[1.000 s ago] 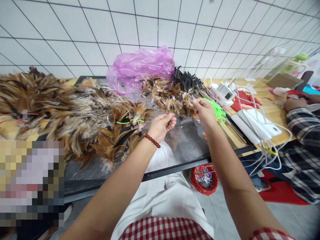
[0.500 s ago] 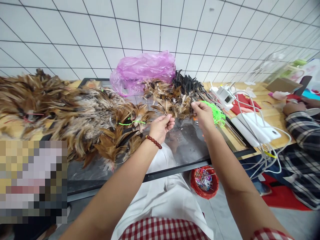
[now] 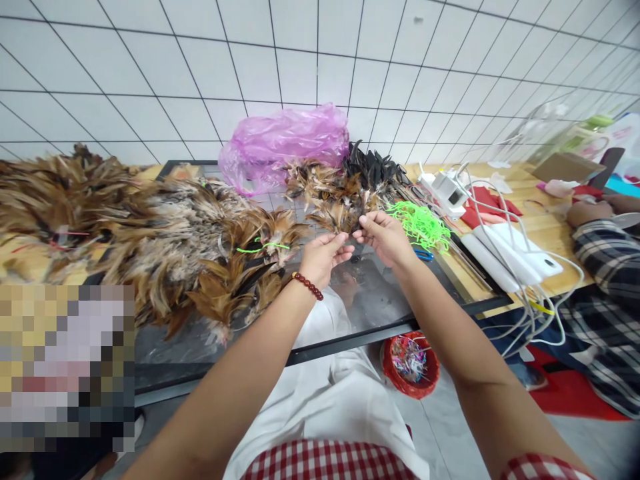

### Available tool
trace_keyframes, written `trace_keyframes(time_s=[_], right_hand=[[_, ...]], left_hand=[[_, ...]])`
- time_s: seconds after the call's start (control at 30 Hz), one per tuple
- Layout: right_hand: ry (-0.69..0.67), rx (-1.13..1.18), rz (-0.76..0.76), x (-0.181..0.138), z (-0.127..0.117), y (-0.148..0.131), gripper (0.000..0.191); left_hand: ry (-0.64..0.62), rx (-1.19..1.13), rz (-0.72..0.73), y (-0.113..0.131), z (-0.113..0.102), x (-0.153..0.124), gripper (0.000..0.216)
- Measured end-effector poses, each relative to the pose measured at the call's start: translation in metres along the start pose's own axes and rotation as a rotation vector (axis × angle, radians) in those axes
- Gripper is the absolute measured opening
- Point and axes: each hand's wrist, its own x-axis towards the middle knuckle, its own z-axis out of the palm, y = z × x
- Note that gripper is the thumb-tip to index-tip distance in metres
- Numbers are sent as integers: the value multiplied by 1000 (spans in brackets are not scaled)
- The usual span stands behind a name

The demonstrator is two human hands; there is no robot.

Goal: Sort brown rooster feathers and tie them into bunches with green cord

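Observation:
My left hand [image 3: 324, 257], with a brown bead bracelet [image 3: 307, 285] at its wrist, is closed in a pinch; I cannot make out what, if anything, is in it. Fingertips almost meeting it, my right hand [image 3: 384, 238] pinches what looks like a small dark feather [image 3: 361, 209]. Just beyond both hands lies a loose pile of brown feathers [image 3: 336, 215], with black feathers [image 3: 373, 167] behind it. To the left spreads a large heap of brown and grey feathers [image 3: 170, 233], and a green string [image 3: 263, 247] lies on it. Bright green strings [image 3: 423, 225] are heaped right of my right hand.
A pink plastic bag [image 3: 287, 140] rests against the tiled wall. On the right are a white power bank [image 3: 515, 257], tangled cables and red cloth [image 3: 483, 212]. A red basket [image 3: 413, 387] with scraps stands below the table edge. A person in a plaid sleeve [image 3: 603, 257] sits at right.
My right hand has moved left and down from the feather pile toward my left hand, uncovering more green strings and a blue-handled tool. My left hand has hardly shifted.

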Motion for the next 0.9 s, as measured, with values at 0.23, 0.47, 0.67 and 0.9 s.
trace_keyframes(time_s=[0.23,0.47,0.67,0.9], right_hand=[[-62,-48,27,-1,4,2,47],[-7,-169,-115,3,-1,8,37],[-81,-335,-173,4,-2,12,33],[-65,-373,-231,4,-2,10,30]], left_hand=[[-15,-73,-13,1,-2,2,9],[-4,-50,-33,1,-5,2,7],[-28,55,-78,3,-4,-1,6],[-31,312,-28,0,1,-3,19]])
